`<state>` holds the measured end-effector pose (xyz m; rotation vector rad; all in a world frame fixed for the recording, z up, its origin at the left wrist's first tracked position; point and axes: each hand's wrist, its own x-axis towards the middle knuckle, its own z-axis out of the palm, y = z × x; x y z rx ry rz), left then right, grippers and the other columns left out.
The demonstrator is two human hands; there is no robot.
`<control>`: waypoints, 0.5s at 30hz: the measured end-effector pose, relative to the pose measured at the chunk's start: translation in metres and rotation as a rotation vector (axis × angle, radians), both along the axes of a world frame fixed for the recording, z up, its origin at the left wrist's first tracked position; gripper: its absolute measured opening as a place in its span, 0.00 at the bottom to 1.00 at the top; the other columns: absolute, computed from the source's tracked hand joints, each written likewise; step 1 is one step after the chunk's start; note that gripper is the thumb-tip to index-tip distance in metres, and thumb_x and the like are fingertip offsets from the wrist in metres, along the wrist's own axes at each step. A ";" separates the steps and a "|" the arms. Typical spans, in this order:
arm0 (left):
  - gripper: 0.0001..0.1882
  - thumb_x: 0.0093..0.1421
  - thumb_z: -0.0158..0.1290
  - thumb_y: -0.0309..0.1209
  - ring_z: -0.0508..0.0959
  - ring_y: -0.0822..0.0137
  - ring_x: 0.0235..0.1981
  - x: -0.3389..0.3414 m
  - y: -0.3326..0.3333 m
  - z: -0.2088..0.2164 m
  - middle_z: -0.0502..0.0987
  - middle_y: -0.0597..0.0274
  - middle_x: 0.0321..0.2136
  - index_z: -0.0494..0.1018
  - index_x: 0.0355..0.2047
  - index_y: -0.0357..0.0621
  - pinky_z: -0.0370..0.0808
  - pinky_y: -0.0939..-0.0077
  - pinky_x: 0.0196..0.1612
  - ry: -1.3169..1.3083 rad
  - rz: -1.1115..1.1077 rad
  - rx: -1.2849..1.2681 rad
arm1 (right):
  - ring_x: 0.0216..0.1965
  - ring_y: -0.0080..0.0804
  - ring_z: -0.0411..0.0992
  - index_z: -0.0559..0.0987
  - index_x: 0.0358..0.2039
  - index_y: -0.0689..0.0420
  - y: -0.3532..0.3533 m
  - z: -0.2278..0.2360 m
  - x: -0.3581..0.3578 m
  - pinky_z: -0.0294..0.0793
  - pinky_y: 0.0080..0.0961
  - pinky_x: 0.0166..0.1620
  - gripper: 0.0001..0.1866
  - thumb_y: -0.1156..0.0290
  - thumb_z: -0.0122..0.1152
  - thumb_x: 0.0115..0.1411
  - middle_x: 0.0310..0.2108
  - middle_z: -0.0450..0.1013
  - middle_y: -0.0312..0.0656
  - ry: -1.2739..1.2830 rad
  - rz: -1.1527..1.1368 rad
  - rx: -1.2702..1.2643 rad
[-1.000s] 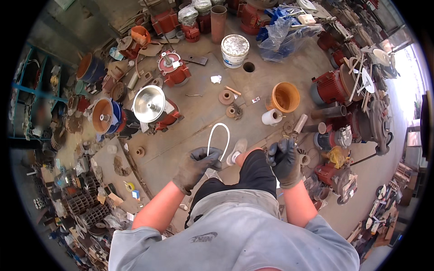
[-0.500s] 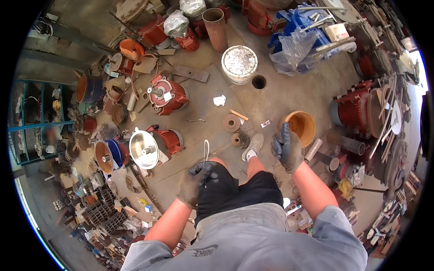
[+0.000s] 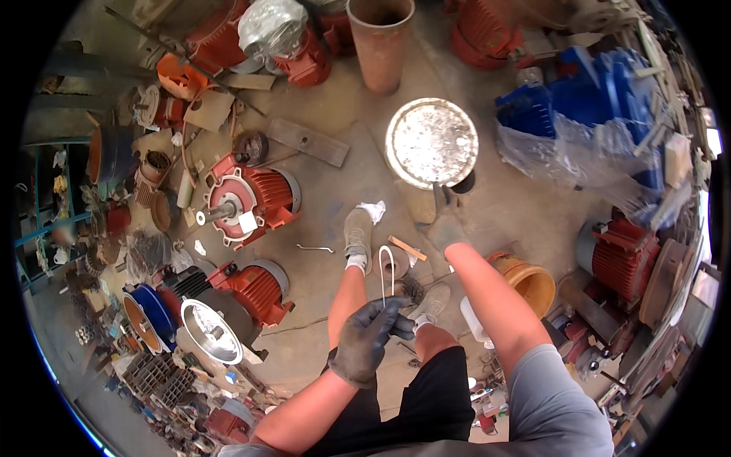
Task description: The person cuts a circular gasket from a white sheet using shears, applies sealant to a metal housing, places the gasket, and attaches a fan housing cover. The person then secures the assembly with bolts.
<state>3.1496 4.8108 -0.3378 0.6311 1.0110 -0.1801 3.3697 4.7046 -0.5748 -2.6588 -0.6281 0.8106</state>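
Note:
My left hand (image 3: 365,339), in a dark work glove, is closed on a thin, pale wire bent into a narrow loop (image 3: 387,263). Its rounded end stands up above my fingers. My right hand (image 3: 445,225), gloved too, reaches forward with fingers stretched toward the near rim of a round white bucket (image 3: 432,141) with a blotched, speckled top. Whether the fingertips touch the bucket cannot be made out. Just behind those fingers lies a dark round hole (image 3: 464,183) in the floor.
A red motor (image 3: 255,198) stands to the left, with an S-shaped wire (image 3: 314,248) near it. A yellow-brown bucket (image 3: 525,282) is right of my right forearm. Blue castings (image 3: 601,99) under plastic lie far right, and a rusty pipe (image 3: 379,46) stands at the back.
I have stepped forward toward the white bucket. My right hand has moved from beside the yellow-brown bucket to the white one. The left hand, still holding the wire loop, has come toward the middle.

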 end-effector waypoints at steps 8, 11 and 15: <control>0.18 0.78 0.50 0.33 0.85 0.63 0.33 0.027 0.104 -0.034 0.85 0.53 0.31 0.78 0.57 0.31 0.80 0.66 0.50 0.079 -0.035 -0.002 | 0.57 0.45 0.74 0.81 0.52 0.49 0.037 -0.102 0.083 0.75 0.42 0.58 0.19 0.63 0.72 0.61 0.53 0.76 0.43 -0.164 0.402 -0.445; 0.17 0.78 0.50 0.33 0.85 0.64 0.32 0.022 0.132 -0.038 0.85 0.53 0.31 0.78 0.56 0.32 0.81 0.69 0.45 0.110 -0.034 0.049 | 0.53 0.48 0.76 0.81 0.48 0.53 0.035 -0.079 0.099 0.77 0.43 0.53 0.16 0.69 0.70 0.58 0.47 0.78 0.45 -0.106 0.532 -0.190; 0.17 0.78 0.50 0.33 0.85 0.65 0.33 0.031 0.163 -0.033 0.85 0.53 0.31 0.78 0.56 0.32 0.81 0.69 0.45 0.096 -0.044 0.078 | 0.46 0.56 0.75 0.80 0.43 0.57 0.054 -0.006 0.123 0.74 0.50 0.49 0.15 0.74 0.72 0.56 0.43 0.76 0.50 -0.293 0.210 0.258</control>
